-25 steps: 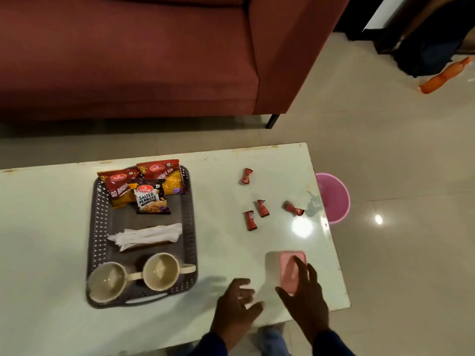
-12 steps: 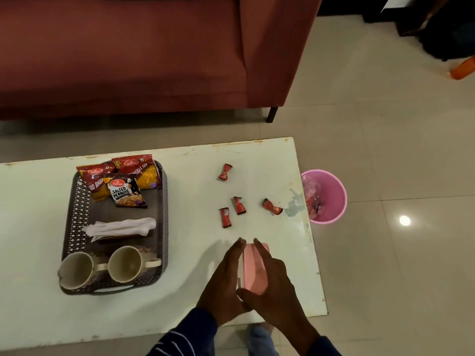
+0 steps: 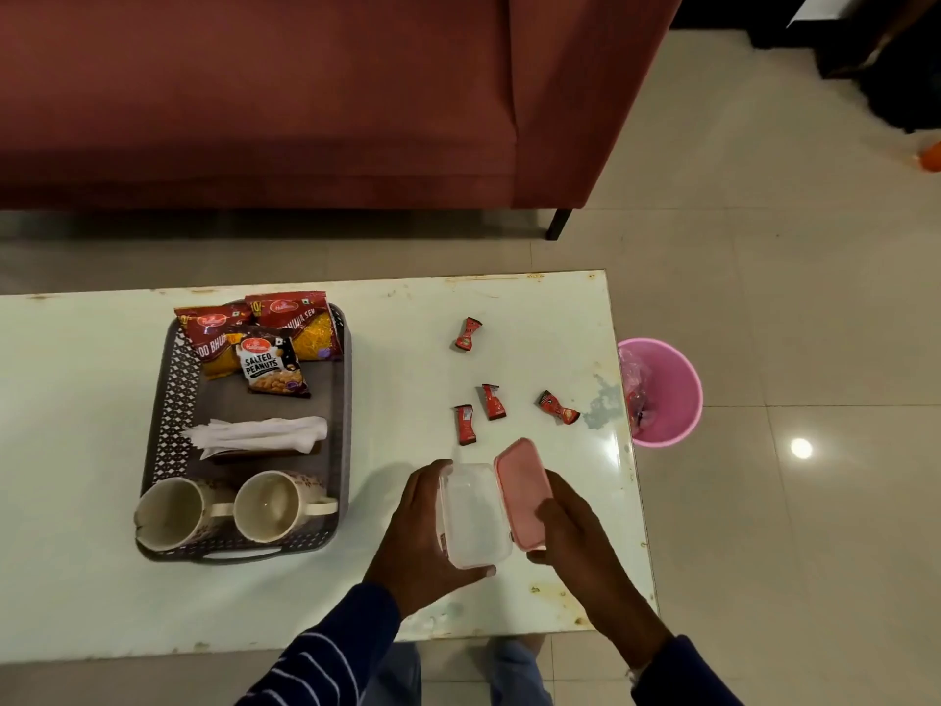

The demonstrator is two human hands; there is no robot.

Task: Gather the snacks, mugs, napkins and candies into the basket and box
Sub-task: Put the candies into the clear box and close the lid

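Observation:
My left hand (image 3: 422, 542) grips a clear plastic box (image 3: 471, 517) near the table's front right. My right hand (image 3: 570, 537) holds its pink lid (image 3: 522, 489), lifted off and tilted to the right. The box looks empty. Several red wrapped candies (image 3: 491, 401) lie loose on the table just beyond the box. A grey perforated basket (image 3: 168, 394) on the left holds three snack packets (image 3: 272, 366), white napkins (image 3: 259, 434) and two cream mugs (image 3: 267, 507).
The pale table (image 3: 76, 603) ends just right of my hands. A pink bin (image 3: 672, 394) stands on the tiled floor by the table's right edge. A red sofa (image 3: 305, 104) runs behind the table.
My hands closed around the pink-lidded box, and the lid has now come off to the right, showing the clear box inside. The camera view has shifted leftward and closer.

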